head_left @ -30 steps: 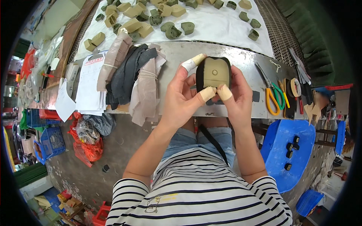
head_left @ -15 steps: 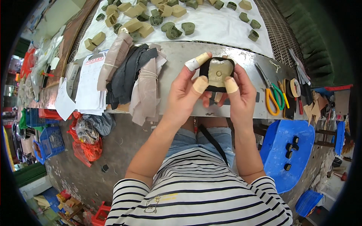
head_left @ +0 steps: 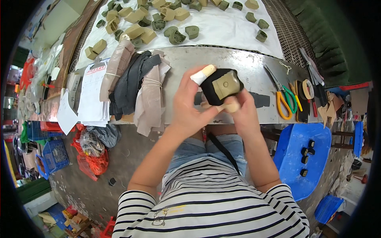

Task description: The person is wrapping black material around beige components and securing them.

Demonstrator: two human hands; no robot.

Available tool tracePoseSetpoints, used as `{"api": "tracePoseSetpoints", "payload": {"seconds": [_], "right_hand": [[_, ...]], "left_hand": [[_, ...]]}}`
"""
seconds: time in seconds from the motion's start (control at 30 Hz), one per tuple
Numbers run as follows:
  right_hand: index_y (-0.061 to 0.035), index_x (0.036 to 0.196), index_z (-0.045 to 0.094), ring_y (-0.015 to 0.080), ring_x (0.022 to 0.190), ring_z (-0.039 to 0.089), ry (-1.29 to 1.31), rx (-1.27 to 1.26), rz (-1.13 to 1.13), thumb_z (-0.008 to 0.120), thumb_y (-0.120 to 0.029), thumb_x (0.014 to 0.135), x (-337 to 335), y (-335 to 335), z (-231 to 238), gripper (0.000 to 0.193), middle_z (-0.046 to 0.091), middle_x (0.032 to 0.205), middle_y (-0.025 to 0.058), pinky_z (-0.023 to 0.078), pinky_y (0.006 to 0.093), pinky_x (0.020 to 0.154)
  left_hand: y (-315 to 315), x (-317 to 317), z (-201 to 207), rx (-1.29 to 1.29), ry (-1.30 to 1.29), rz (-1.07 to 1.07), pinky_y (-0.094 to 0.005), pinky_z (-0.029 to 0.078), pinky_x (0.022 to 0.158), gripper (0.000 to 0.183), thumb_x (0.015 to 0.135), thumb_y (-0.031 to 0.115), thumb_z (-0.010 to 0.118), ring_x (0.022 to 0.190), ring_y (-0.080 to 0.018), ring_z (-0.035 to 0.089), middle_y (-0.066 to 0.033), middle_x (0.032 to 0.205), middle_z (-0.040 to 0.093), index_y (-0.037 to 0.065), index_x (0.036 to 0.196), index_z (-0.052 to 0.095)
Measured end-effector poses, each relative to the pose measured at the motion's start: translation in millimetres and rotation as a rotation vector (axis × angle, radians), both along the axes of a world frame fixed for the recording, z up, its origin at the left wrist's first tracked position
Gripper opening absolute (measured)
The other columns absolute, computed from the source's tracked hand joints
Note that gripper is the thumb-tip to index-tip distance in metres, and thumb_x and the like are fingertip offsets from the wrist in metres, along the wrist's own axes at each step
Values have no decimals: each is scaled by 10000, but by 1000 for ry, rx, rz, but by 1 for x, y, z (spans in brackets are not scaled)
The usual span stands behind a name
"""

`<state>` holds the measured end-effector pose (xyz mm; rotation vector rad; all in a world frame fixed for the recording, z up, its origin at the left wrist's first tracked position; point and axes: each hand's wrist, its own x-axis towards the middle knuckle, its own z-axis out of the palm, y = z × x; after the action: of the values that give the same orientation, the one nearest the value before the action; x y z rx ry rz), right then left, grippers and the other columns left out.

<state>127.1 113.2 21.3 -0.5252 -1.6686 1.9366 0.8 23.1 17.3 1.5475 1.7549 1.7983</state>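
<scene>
Held piece (head_left: 227, 84): just one; tan and moulded-looking on its face, marked with one small round raised button, shiny toward the upper right end; bordered in black material, widest at left; tilted, raised over the front part of the metal bench (head_left: 178, 65).
Left hand (head_left: 187, 105): clamped on the black border at left, wrapped in white and cream at the index finger.
Right hand (head_left: 247, 110): clamped on the lower right edge, close against the left hand beneath (thumb over thumb or side by side, cannot tell).
Scissors (head_left: 281, 88): one pair, lying at right, with one orange handle and one green.
Tape roll (head_left: 311, 90): one, pale, just right of the scissors.
Bundles at left: two pale (head_left: 120, 67), one dark grey (head_left: 133, 85) between.
White cloth (head_left: 238, 44): spread behind the bench, strewn with tan and dark green pieces (head_left: 181, 14), too overlapped to count; three green ones well apart at right.
Blue tub (head_left: 289, 168): one, below at right, holding five small dark pieces (head_left: 304, 159).
</scene>
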Motion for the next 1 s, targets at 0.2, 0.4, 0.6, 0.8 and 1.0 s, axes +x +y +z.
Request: {"api": "tracePoseSetpoints", "payload": {"seconds": [0.2,0.4,0.6,0.8,1.0], "right_hand": [[-33,1087,581,62,732,544,-67,-300,256,532,-333,880,3,45,7,368,594,909,19,448,186,652],[-12,1026,633,24,653,501,-115,74,247,569,-274,870,2,39,22,311,589,755,-23,410,182,540],[2,1056,618,42,661,519,6,78,114,534,-244,895,1,31,9,306,602,776,-3,414,180,548],[1,1086,599,76,675,577,93,-191,70,478,-265,922,-5,21,11,335,626,803,50,462,205,491],[14,1099,581,80,628,580,122,-227,-19,440,-258,937,-14,13,8,347,625,842,70,464,195,464]], "left_hand": [[-14,-23,18,-177,-218,-409,-344,392,934,644,568,117,753,1086,-207,513,-94,1193,518,28,1163,521],[-15,-23,28,-130,-138,-382,-327,415,906,603,575,123,740,1062,-218,526,-88,1154,537,36,1139,545],[-15,-21,27,-83,-32,-277,-331,415,897,596,564,115,741,1042,-238,534,-102,1144,543,27,1123,554],[-14,-13,22,41,-37,-106,-332,425,875,600,547,87,746,1017,-241,543,-103,1097,552,30,1111,550],[-9,3,16,142,-163,-33,-329,433,886,615,576,53,763,1018,-216,540,-99,1089,526,25,1135,508]]}}
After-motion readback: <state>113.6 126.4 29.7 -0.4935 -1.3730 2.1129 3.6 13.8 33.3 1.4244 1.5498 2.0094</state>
